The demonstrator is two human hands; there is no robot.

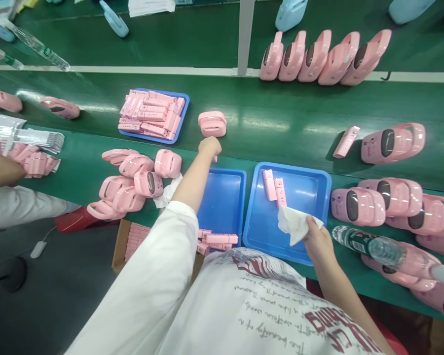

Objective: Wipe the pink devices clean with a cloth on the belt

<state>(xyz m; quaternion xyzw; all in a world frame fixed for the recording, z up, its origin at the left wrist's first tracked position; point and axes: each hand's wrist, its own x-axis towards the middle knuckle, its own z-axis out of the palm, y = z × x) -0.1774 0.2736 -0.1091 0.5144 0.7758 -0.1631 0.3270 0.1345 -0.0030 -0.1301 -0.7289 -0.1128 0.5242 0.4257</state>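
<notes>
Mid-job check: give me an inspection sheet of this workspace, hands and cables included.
Surface: green worktop, bearing pink devices and blue trays.
Job's things: white cloth; two pink bars in the right-hand blue tray.
Clutter: clear plastic bottle, lying among pink devices at right.
Hands: right hand grips the cloth; left hand is beside a pink device, its hold unclear.
Cables: white cord with a block, at left.
Surroundings: co-worker's arm; cardboard box below the worktop.

a green-labelled water bottle [390,254] is laid at far right. white paper [151,6] is set at the back. a power strip [38,249] is placed on the floor [77,281].
</notes>
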